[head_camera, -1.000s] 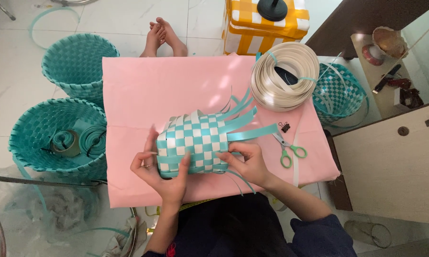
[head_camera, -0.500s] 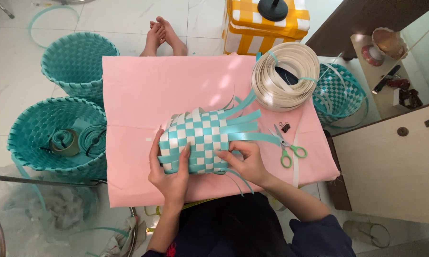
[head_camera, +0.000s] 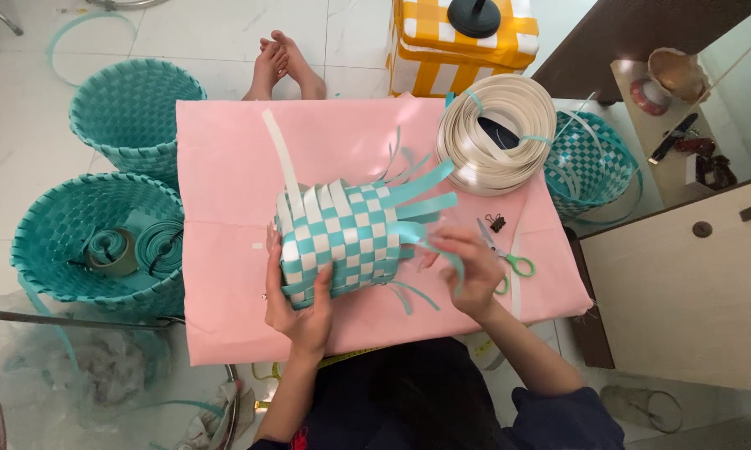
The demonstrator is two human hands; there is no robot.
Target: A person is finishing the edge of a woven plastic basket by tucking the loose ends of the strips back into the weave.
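A half-woven basket (head_camera: 346, 237) of teal and white strips lies on its side on the pink table (head_camera: 225, 167). My left hand (head_camera: 296, 300) grips its near left end. My right hand (head_camera: 467, 267) pinches a loose teal strip (head_camera: 417, 237) at the open end, where several teal strips fan out to the right. One long white strip (head_camera: 282, 158) sticks up toward the far side.
A coil of white strip (head_camera: 496, 133) and green-handled scissors (head_camera: 508, 258) lie on the right of the table, with a small black clip (head_camera: 497, 222). Two teal baskets (head_camera: 134, 108) (head_camera: 92, 242) stand on the floor at left. Another person's bare feet (head_camera: 285, 67) rest beyond the table.
The basket has shifted right and turned slightly. My right hand moved from its side to take hold of a loose teal strip. A long white strip now points away.
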